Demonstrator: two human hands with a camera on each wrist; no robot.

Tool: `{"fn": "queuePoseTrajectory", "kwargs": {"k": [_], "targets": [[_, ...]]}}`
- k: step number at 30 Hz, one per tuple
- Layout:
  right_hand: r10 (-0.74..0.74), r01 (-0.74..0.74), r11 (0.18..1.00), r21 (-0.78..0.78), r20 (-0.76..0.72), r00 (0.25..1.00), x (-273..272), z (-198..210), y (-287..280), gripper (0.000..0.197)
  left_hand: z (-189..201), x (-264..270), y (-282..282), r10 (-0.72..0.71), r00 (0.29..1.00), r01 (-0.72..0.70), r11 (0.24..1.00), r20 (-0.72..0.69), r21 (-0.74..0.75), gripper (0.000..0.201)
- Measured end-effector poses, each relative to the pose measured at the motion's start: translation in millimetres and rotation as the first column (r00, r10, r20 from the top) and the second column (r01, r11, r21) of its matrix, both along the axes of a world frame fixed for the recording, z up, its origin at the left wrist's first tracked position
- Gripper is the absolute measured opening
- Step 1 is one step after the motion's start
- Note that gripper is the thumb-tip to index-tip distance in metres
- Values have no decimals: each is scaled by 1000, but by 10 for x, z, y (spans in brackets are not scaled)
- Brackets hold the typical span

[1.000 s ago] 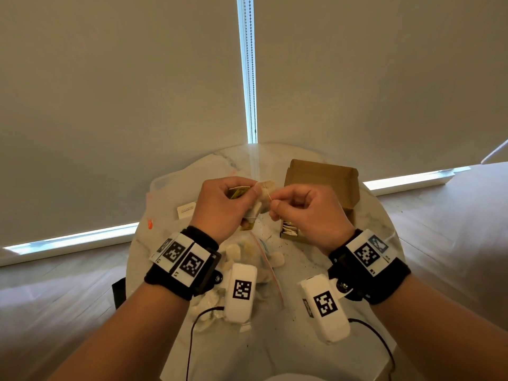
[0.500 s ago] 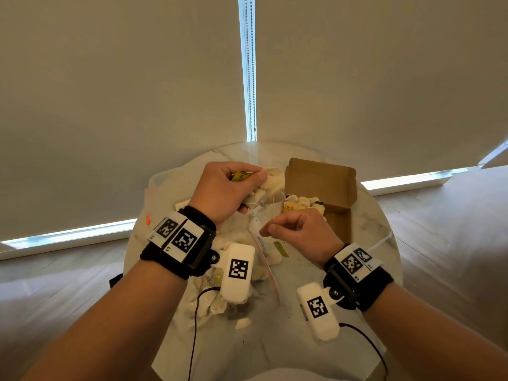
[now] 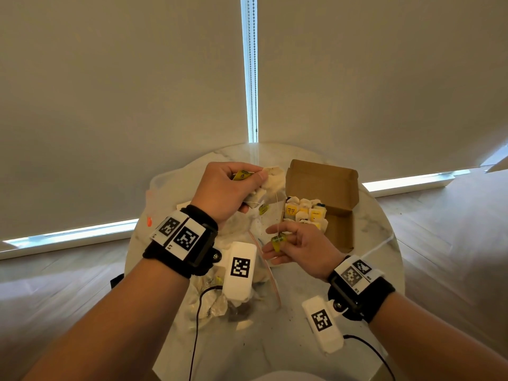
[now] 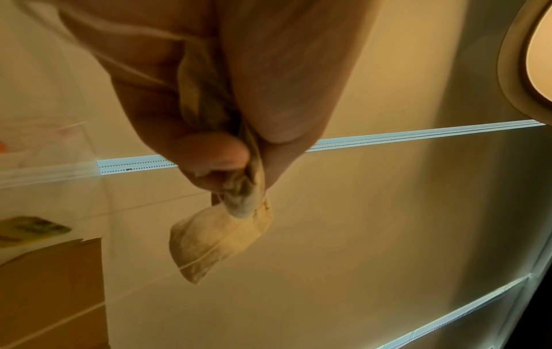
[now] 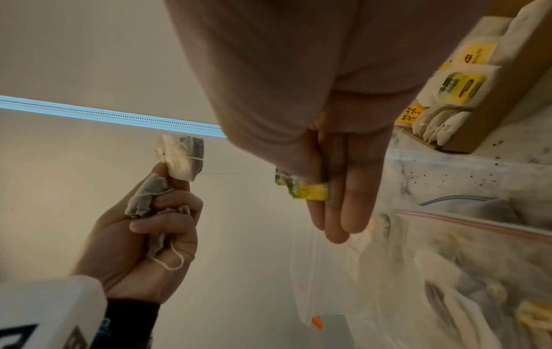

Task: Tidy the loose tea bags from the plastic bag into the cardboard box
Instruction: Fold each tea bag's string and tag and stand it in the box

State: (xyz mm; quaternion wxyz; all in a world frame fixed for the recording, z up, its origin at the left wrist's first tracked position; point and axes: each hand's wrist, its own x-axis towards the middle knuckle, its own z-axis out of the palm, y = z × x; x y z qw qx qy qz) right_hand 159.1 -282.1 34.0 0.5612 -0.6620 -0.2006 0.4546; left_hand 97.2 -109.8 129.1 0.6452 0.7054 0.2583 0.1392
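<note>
My left hand (image 3: 233,188) is raised over the table and grips a bunch of tea bags (image 3: 270,182), also seen in the left wrist view as tea bags (image 4: 218,236) hanging below the fingers. A thin string (image 3: 279,213) runs taut from them down to a yellow tag (image 3: 277,241), which my right hand (image 3: 291,246) pinches between thumb and fingers; the tag (image 5: 309,191) shows in the right wrist view too. The open cardboard box (image 3: 341,229) stands right of the hands with several tea bags (image 3: 305,213) packed upright in it. The clear plastic bag (image 3: 220,298) lies under my left wrist.
A round marble table (image 3: 275,339) holds everything, its edge close on all sides. Window blinds (image 3: 110,92) hang right behind it. A black cable (image 3: 196,325) trails from the left wrist camera. Tea dust speckles the tabletop near the box.
My hands have drawn apart: the right went down and toward me with the tag, pulling the string out, while the left rose slightly with the tea bags. The box contents came into view.
</note>
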Motion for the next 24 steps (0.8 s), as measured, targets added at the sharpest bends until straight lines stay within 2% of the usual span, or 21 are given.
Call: {"fn": "queuePoseTrajectory", "kwargs": {"k": [2, 5, 7, 10, 15, 18, 20, 24], "targets": [[-53, 53, 999, -11, 9, 999, 4, -7, -4, 18, 6, 4, 3, 5, 1000, -5, 1000, 2, -9, 5], [-172, 177, 984, -32, 109, 979, 47, -43, -15, 15, 26, 2, 6, 10, 1000, -10, 1000, 3, -25, 5], [-183, 201, 978, -49, 252, 950, 115, -77, -14, 14, 37, -6, 10, 6, 1000, -6, 1000, 1, -30, 4], [-108, 182, 978, -99, 506, 856, 251, -32, -4, 17, 43, -22, 16, -12, 1000, 12, 1000, -3, -19, 4], [-115, 165, 984, -63, 483, 868, 427, 268, 60, 11, 52, -63, 2, -100, 995, 100, 995, -29, -13, 3], [-123, 167, 986, -30, 548, 827, 524, 436, 114, 12, 25, -93, -22, -158, 985, 158, 987, -64, -5, 5], [-178, 191, 981, 38, 567, 804, 566, 545, 152, 9, -14, -113, -43, -173, 981, 174, 985, -94, 0, 5], [-278, 202, 960, 194, 560, 780, 573, 744, 195, 19, -102, -130, -75, -160, 979, 161, 987, -129, -1, 6]]}}
